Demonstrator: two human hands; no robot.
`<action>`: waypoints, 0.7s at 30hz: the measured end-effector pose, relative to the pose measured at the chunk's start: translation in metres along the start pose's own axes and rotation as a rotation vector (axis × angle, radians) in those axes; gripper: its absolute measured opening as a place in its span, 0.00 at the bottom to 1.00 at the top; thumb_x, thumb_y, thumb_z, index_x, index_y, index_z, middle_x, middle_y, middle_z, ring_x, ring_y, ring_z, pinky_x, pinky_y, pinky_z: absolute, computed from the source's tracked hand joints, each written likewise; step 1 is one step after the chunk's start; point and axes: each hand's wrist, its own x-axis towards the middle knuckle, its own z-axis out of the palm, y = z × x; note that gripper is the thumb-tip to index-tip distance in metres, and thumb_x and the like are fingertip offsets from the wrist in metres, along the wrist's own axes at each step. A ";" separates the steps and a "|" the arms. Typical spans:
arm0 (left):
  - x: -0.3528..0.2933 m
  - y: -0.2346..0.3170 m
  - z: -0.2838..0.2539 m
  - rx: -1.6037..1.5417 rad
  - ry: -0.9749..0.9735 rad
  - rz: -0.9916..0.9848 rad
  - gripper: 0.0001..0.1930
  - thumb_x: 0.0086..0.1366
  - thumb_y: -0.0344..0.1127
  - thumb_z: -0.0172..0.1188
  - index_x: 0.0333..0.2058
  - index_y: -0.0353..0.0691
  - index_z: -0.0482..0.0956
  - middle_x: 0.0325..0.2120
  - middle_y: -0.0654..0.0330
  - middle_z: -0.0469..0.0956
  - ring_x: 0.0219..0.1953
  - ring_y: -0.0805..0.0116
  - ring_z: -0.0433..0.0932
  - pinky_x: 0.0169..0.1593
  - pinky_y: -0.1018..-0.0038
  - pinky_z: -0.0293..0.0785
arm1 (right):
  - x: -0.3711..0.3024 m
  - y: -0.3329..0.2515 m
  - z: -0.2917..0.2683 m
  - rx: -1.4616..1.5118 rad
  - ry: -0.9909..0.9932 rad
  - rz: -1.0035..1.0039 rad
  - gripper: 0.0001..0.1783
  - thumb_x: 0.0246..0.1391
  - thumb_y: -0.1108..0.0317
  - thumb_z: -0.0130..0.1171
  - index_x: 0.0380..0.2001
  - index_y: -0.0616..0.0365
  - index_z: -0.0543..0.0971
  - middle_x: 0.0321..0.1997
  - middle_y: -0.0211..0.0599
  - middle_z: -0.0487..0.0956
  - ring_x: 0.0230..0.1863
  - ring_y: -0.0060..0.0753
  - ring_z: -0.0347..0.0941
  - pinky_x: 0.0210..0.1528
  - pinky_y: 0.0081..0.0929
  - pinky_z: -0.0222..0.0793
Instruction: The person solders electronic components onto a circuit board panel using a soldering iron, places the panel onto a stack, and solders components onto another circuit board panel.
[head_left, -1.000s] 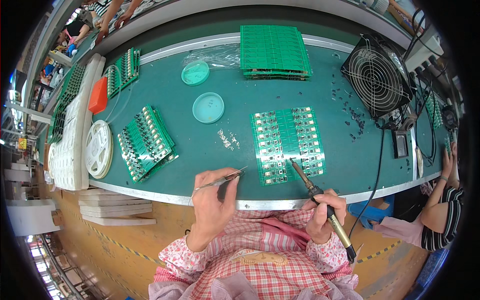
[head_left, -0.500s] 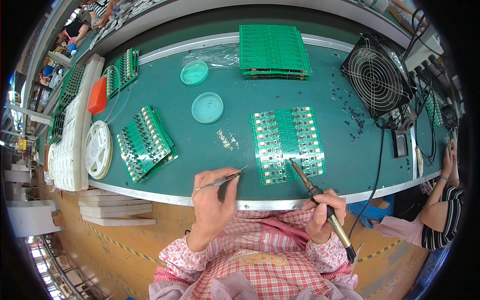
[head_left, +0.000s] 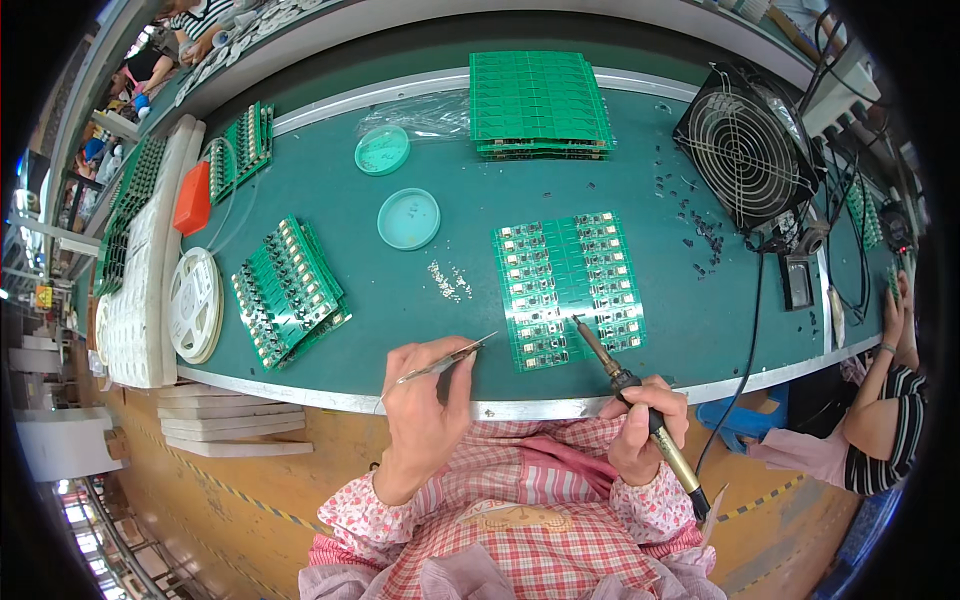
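A green circuit board panel [head_left: 572, 270] with rows of small components lies flat near the front edge of the bench. My right hand [head_left: 648, 428] is closed around a soldering iron [head_left: 675, 466], its tip over the panel's lower middle. Left of the panel, my left hand [head_left: 425, 400] pinches a pair of tweezers [head_left: 440, 366], whose points stop short of the board's edge. Tiny pale components [head_left: 450, 282] lie scattered on the bench beyond the tweezers. Whether the tweezers hold a part is too small to tell.
Stacked green boards stand at the back [head_left: 540, 105] and at the left [head_left: 290, 290]. Two round turquoise dishes [head_left: 409, 219] sit mid-bench. A black fan [head_left: 745, 148] stands at the right, near loose black parts [head_left: 704, 235] and the iron's cable [head_left: 752, 340]. Left are a white reel [head_left: 196, 305] and red box [head_left: 192, 198].
The view has shifted slightly, moving the bench items a little leftward in the picture. Both hands keep their grips and nearly the same places; the iron's tip remains over the panel.
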 end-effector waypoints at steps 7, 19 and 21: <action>-0.002 0.009 0.006 -0.184 -0.072 -0.008 0.10 0.57 0.21 0.66 0.38 0.38 0.82 0.37 0.59 0.84 0.38 0.57 0.78 0.42 0.66 0.74 | 0.000 -0.003 -0.001 0.030 0.013 0.023 0.07 0.60 0.70 0.58 0.38 0.62 0.77 0.19 0.33 0.80 0.20 0.28 0.77 0.27 0.26 0.72; -0.002 0.015 0.011 -0.168 -0.166 0.128 0.11 0.57 0.19 0.65 0.39 0.37 0.82 0.37 0.57 0.84 0.39 0.57 0.80 0.43 0.67 0.76 | 0.006 -0.004 -0.001 -0.018 -0.057 -0.035 0.07 0.62 0.70 0.50 0.39 0.63 0.72 0.17 0.34 0.75 0.18 0.26 0.73 0.28 0.25 0.68; -0.001 0.015 0.011 -0.158 -0.164 0.140 0.11 0.57 0.20 0.65 0.40 0.37 0.81 0.37 0.56 0.84 0.39 0.56 0.80 0.43 0.67 0.76 | 0.006 -0.003 -0.001 -0.020 -0.055 -0.030 0.07 0.62 0.70 0.50 0.39 0.63 0.72 0.17 0.34 0.76 0.18 0.26 0.73 0.28 0.25 0.68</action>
